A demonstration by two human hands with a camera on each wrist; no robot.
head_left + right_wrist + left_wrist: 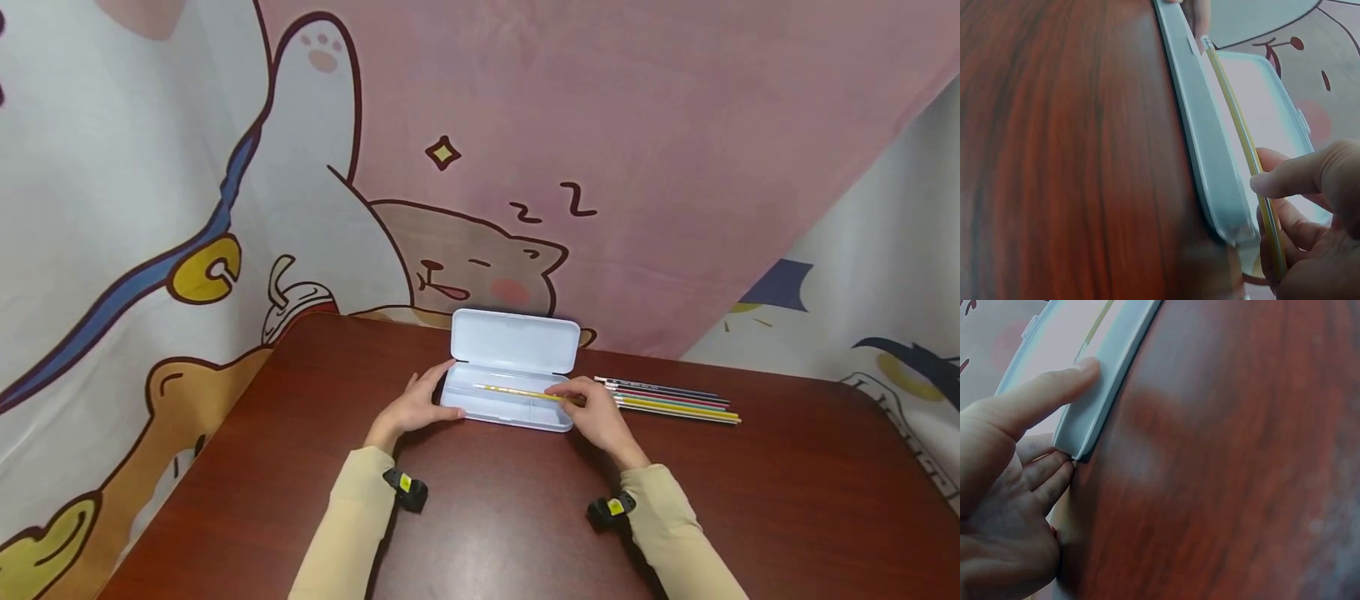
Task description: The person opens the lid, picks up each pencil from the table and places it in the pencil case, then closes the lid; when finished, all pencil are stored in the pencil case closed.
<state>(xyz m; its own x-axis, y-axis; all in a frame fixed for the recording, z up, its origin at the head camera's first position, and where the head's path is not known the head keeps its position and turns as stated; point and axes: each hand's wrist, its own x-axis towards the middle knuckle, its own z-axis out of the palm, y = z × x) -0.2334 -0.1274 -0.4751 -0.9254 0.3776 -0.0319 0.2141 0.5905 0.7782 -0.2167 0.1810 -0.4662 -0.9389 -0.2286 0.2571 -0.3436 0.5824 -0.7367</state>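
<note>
A white pencil case lies with its lid raised at the back of the table. My left hand holds the case at its left end, the thumb on the near rim and the other fingers round the end, as the left wrist view shows. Between thumb and fingers, my right hand pinches a yellow pencil. That pencil stretches lengthwise over the case, its white-banded end pointing left. In the head view I cannot tell whether it touches the case floor.
To the right of my right hand, several pencils lie side by side on the dark red-brown table. A printed cloth with cartoon animals hangs directly behind the table's back edge. A small divider stands inside the case near its right end.
</note>
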